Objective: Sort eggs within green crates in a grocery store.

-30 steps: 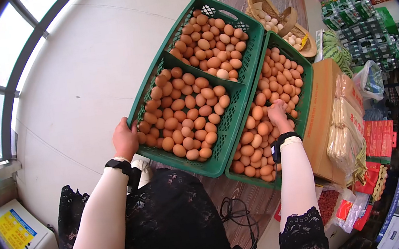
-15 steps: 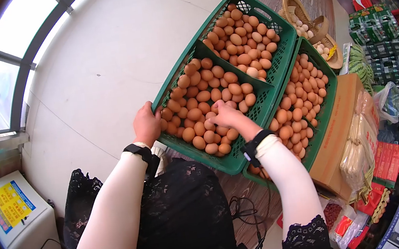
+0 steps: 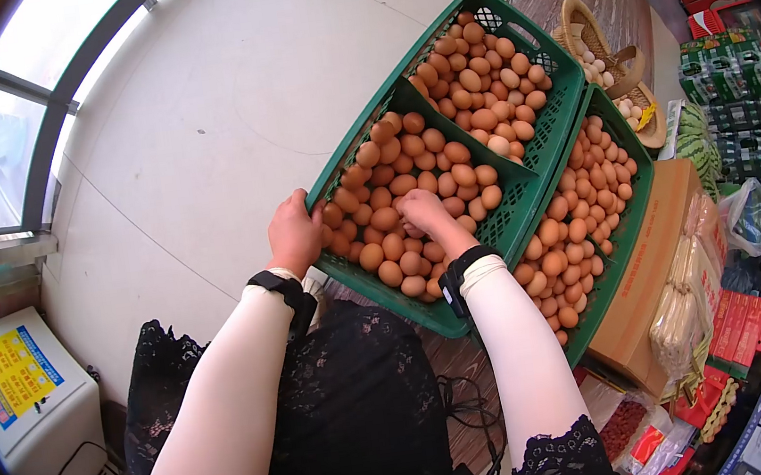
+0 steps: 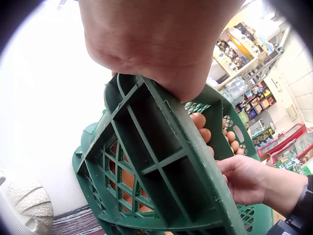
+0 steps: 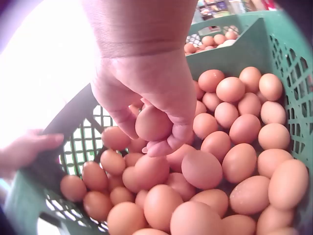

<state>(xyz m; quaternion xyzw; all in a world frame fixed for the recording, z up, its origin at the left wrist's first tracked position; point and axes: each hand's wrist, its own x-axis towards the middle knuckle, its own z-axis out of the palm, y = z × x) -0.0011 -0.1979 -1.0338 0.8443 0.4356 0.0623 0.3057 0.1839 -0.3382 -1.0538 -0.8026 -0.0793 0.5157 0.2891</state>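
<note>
A green plastic crate [image 3: 401,312] full of brown eggs [image 3: 385,219] is split by a divider into two compartments. My left hand [image 3: 295,234] grips its near left corner, with the thumb [image 5: 49,142] over the rim in the right wrist view. Inside the near compartment, my right hand [image 3: 425,210] reaches down among the eggs. Its thumb and curled fingers pinch one brown egg [image 5: 153,123] just above the others. To the right stands a second green crate [image 3: 618,256], also holding brown eggs.
Wicker baskets [image 3: 583,27] with paler eggs sit beyond the crates. A cardboard box [image 3: 648,285] with plastic-wrapped packs borders the second crate. Further right are watermelons [image 3: 695,142] and stacked green cans [image 3: 725,67]. A white appliance [image 3: 33,385] stands at left.
My right hand has moved left from the second crate into the divided crate's near compartment. My left hand keeps its grip on the corner. The head view has shifted.
</note>
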